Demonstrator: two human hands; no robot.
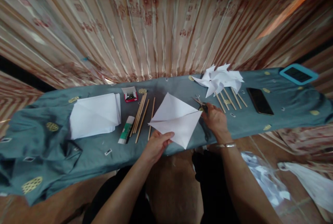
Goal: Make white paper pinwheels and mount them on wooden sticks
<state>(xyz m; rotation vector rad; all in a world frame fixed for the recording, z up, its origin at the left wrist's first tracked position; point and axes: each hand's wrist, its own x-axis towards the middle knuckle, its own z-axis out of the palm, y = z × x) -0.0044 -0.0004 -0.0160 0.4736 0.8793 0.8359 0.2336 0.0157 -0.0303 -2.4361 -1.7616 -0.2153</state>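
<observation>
My left hand [157,144] pinches the near edge of a white square of paper [177,119], thumb on top. A crease runs across the sheet, which is held corner-up over the table. At the paper's right corner, my right hand [215,118] has its fingers closed round the dark handles of a pair of scissors [200,103]. The blades point away to the upper left, beside the paper. Behind them lie several white paper pinwheels [218,80] on wooden sticks [230,99].
A stack of white paper [95,114] lies at left. Beside it are a small red box of dark pins [130,95], a green-and-white glue stick [126,130] and several loose wooden sticks [140,116]. A phone [260,101] and a blue-framed device [298,73] lie at right.
</observation>
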